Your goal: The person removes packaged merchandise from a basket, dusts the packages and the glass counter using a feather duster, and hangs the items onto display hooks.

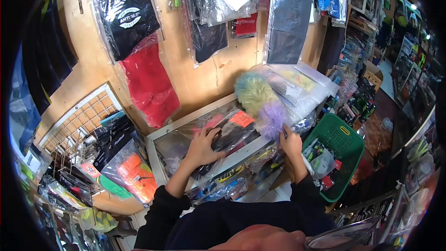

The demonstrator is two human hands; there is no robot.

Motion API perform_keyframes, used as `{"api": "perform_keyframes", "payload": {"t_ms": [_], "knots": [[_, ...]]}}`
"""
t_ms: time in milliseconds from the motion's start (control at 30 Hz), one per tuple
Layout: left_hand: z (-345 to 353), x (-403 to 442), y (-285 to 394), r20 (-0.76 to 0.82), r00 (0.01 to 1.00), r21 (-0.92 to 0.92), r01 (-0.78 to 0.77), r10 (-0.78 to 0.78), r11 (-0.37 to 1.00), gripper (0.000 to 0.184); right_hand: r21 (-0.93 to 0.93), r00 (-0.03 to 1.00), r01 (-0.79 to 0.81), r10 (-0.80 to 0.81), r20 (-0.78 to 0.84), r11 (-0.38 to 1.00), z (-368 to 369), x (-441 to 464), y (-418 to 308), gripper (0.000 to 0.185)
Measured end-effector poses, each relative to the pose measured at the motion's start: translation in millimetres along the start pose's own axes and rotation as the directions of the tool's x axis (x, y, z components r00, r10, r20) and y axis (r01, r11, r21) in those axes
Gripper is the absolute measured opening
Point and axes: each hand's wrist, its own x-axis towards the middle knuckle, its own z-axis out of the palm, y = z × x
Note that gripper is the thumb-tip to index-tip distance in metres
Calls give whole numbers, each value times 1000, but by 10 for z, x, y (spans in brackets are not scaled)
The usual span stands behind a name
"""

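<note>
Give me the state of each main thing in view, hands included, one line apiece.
Left hand: open, thumb spread from fingers, over the white-framed case.
Right hand: closed at the purple end of the duster.
White-framed case: filled with packets.
Duster: held, fluffy; handle hidden.
Green basket: open-topped, partly filled.
Red sock: hanging, wrapped in clear plastic.
Black sock: hanging, wrapped.

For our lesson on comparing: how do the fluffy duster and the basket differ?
The duster is fluffy; the basket has stiff-looking walls. The duster mixes purple, yellow and blue-green; the basket is mainly green. The duster meets the right hand; the basket holds small goods.
</note>
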Motion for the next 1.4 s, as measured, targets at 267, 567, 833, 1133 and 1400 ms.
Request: {"api": "perform_keyframes", "payload": {"t_ms": [267, 567, 833, 1133, 1400], "knots": [[-543, -340, 719, -324, 924, 75, -186, 201, 980, 80, 92, 939, 254, -268, 215, 963, -111, 520, -505, 43], [-802, 17, 901, -744, 533, 466, -20, 403, 885, 88, 924, 771, 381, -551, -319, -2, -1632, 746, -2566, 56], [-2654, 605, 1186, -857, 151, 420, -348, 492, 838, 82, 753, 515, 604, -594, -618, -260, -2211, 1495, -4248, 31], [-4170, 1066, 1348, -731, 107, 652, -183, 674, 736, 73, 676, 494, 727, -591, -638, -121, -2768, 2318, -5257, 29], [-4385, 1243, 1296, -801, 135, 579, -75, 583, 812, 73, 671, 529, 738, -553, -644, -76, -2778, 2706, -5765, 18]]}}
